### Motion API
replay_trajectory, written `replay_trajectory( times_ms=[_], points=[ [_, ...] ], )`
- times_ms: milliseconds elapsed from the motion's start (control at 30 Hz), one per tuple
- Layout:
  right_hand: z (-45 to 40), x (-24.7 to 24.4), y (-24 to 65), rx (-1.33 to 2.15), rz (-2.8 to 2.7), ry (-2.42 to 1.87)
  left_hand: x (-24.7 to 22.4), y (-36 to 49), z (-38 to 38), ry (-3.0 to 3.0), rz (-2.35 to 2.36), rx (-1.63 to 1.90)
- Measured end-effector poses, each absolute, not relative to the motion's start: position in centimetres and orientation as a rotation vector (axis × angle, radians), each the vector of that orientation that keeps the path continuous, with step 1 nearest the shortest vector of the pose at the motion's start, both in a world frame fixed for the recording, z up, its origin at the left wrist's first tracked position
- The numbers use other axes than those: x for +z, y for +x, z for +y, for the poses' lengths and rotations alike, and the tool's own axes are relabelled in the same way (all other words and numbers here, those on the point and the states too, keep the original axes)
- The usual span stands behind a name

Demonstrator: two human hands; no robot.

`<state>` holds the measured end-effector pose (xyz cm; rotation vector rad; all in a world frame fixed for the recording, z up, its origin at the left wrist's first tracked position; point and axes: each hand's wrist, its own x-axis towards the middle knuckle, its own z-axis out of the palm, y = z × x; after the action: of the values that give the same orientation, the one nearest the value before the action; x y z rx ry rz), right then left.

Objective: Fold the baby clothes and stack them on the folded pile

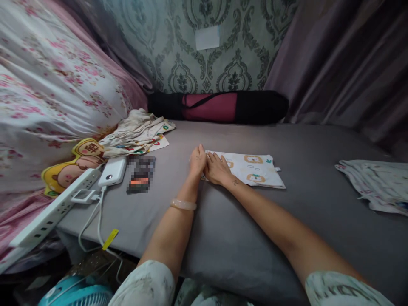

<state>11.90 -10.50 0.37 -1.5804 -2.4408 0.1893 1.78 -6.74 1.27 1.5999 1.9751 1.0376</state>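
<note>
Across the middle of a grey fitted sheet point(229, 238), both hands are coming together at the left end of a folded white cloth point(263, 171), which is lying flat and showing tan animal faces and small green leaves. The right hand point(218, 168) is resting palm down over that end, its fingers stretching forward and pressing on the fabric. The left hand point(197, 160) is standing on its side just beyond the edge, touching the right; whether its fingers are gripping any cloth, I cannot tell. A pale bangle point(183, 205) is circling the left forearm. At the cloth's right end, a small white tag point(277, 169) is sticking out.

Well off to the right, a stack of folded cloths point(378, 182) is lying near the edge of view. Over on the left, a loose heap of printed cloths point(135, 131) is spreading beside a floral curtain point(54, 80), with a yellow cartoon cushion point(72, 170) leaning below. A white power bank point(113, 171) is sitting next to a long power strip point(51, 216), where a white charger point(84, 196) is feeding cables. Just beside the power bank, a dark item point(140, 174) is showing only as blurred squares. Behind everything, a black and maroon roll bag point(210, 106) is stretching along the damask wallpaper point(207, 70), and a turquoise fan point(78, 292) is peeking up from below the sheet's front edge.
</note>
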Motion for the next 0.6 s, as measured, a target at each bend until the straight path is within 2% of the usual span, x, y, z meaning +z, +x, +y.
replay_trajectory(
  times_ms=[200,367,600],
  points=[
    [-9.7,0.0,12.2,0.321,-2.418,-1.536,0.8,1.5,-6.7,1.596,2.031,1.009],
    [-9.3,1.3,15.4,0.531,-2.278,-1.365,1.1,1.2,-7.6,1.587,2.098,0.793],
    [-10.4,3.8,26.8,0.418,-1.847,-1.792,1.8,1.4,-8.7,1.672,2.202,0.596]
  ],
)
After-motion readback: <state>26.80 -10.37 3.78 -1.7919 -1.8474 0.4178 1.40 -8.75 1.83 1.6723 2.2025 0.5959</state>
